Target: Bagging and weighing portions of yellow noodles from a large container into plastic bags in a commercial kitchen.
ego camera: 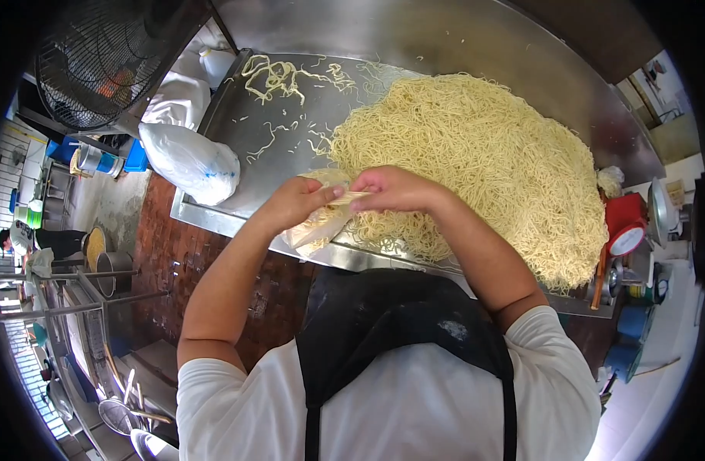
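Observation:
A clear plastic bag with noodles inside lies at the near edge of the steel table. My left hand pinches the bag's gathered mouth between thumb and fingers. On the other side of that mouth, my right hand grips it too, fingertips close to my left thumb. A large heap of pale yellow noodles spreads to the right, partly under my right forearm. Loose noodle strands are scattered over the table's far left part. Whether a tie is on the bag is too small to tell.
A full white plastic bag rests on the steel table's left rim. A caged fan stands at upper left. Beyond the heap's right end is a red dial scale. A person is far left, near metal pots.

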`<action>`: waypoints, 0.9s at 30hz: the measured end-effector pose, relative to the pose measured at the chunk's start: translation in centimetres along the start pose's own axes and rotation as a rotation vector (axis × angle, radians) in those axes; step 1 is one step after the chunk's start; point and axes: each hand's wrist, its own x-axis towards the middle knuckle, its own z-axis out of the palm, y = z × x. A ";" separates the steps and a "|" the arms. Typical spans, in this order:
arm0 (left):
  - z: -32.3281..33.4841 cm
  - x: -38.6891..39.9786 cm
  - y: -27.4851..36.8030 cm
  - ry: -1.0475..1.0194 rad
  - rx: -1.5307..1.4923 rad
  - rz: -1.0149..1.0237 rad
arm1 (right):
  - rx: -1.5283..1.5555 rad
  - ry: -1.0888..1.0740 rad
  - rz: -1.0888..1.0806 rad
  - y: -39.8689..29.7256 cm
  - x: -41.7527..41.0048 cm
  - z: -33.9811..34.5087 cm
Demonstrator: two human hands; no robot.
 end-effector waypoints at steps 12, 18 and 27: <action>-1.8 -2.5 2.1 0.099 1.046 -0.040 | -0.239 0.432 0.143 1.2 0.0 -2.4; -2.7 -3.4 0.4 0.064 1.227 -0.080 | -0.322 0.590 0.223 2.8 -1.0 -6.3; -4.8 -6.7 1.5 0.180 0.991 -0.106 | -0.499 0.573 0.002 -2.3 -0.9 -5.2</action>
